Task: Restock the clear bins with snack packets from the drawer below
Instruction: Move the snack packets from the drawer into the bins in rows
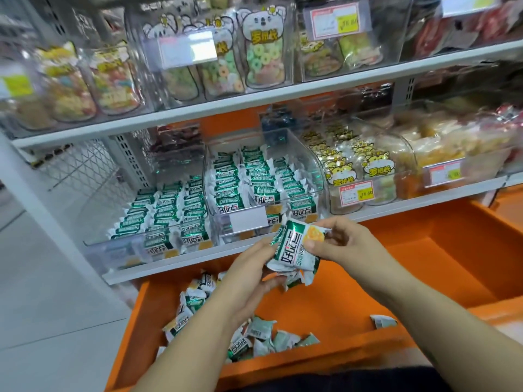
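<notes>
Both hands hold a small stack of green-and-white snack packets (294,250) above the open orange drawer (353,301). My left hand (249,275) cups the stack from below and the left. My right hand (339,241) pinches the top packet from the right. Several loose packets (254,338) lie in the drawer's left front part. Two clear bins on the lower shelf hold rows of the same packets: the left bin (158,216) and the middle bin (254,182), just beyond my hands.
A white shelf edge (198,258) runs just behind the drawer. Clear bins of other bagged sweets (356,165) stand to the right, and more (226,58) fill the upper shelf. One stray packet (382,321) lies by the drawer's front right. Grey floor (42,292) lies left.
</notes>
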Motion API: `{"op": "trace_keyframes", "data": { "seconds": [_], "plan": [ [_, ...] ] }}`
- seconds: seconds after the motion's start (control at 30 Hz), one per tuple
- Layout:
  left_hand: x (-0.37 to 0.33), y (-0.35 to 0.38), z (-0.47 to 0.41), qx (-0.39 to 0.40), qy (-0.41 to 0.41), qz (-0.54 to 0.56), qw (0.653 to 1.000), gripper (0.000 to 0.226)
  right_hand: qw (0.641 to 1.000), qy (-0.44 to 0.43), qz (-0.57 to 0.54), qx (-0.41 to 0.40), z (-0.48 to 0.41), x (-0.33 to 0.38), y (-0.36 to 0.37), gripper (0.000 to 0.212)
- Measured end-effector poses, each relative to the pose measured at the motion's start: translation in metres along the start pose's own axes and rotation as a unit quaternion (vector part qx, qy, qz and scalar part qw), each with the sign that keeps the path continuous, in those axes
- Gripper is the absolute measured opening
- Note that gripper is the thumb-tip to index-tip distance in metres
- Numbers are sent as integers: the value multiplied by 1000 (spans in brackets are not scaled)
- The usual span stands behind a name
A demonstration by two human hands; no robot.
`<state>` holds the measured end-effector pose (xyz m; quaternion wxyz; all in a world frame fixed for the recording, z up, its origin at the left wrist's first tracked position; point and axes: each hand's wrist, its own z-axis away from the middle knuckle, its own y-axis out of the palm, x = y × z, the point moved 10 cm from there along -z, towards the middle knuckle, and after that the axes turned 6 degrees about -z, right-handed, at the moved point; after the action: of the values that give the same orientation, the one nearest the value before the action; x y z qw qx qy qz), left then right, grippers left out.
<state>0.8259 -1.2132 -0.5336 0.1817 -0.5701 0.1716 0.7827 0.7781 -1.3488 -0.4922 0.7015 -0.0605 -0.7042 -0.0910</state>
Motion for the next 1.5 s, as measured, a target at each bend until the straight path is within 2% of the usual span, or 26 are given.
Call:
{"op": "trace_keyframes", "data": {
  "seconds": [0.13,0.23,0.3,0.33,0.4,0.5,0.6,0.73,0.83,0.93,1.03,1.17,1.2,1.3,1.5],
  "plan": [
    [-11,5,-1,15,6,-17,1000,27,999,-9,-46,-14,-9,-2,1,15],
    [-30,5,-6,17,48,-142,988,53,999,-15,-40,-12,-19,1,-1,21],
    [-45,6,-11,26,77,-227,971,59,999,-32,-27,-12,-27,8,-4,20],
    [-53,7,-14,33,83,-258,962,53,999,-46,-22,-12,-31,13,-6,18],
    [-68,10,-24,45,89,-291,951,25,997,-79,2,-19,-40,24,-12,16],
    [-97,11,-44,52,107,-342,932,21,992,-119,25,-33,-58,38,-21,14],
    [-126,13,-65,33,140,-421,895,52,984,-165,52,-38,-80,57,-28,8],
    [-162,3,-95,-24,187,-443,876,48,971,-212,89,-73,-114,77,-50,8],
    [-184,-9,-120,-78,215,-461,857,49,956,-213,164,-115,-142,77,-70,21],
    [-200,-17,-148,-110,216,-485,840,46,932,-181,296,-105,-171,72,-77,34],
    [-206,-18,-183,-121,210,-524,817,32,923,-172,334,-77,-193,69,-81,36],
    [-208,-15,-228,-126,213,-517,819,52,899,-179,397,-52,-217,61,-77,43],
    [-210,-17,-239,-132,218,-519,816,55,895,-183,404,-50,-221,58,-77,45],
    [-209,-24,-272,-136,202,-584,775,66,890,-194,411,-45,-230,52,-77,49],
    [-192,-20,-296,-99,152,-655,734,63,894,-220,388,-43,-226,56,-75,51]
  ]
}}
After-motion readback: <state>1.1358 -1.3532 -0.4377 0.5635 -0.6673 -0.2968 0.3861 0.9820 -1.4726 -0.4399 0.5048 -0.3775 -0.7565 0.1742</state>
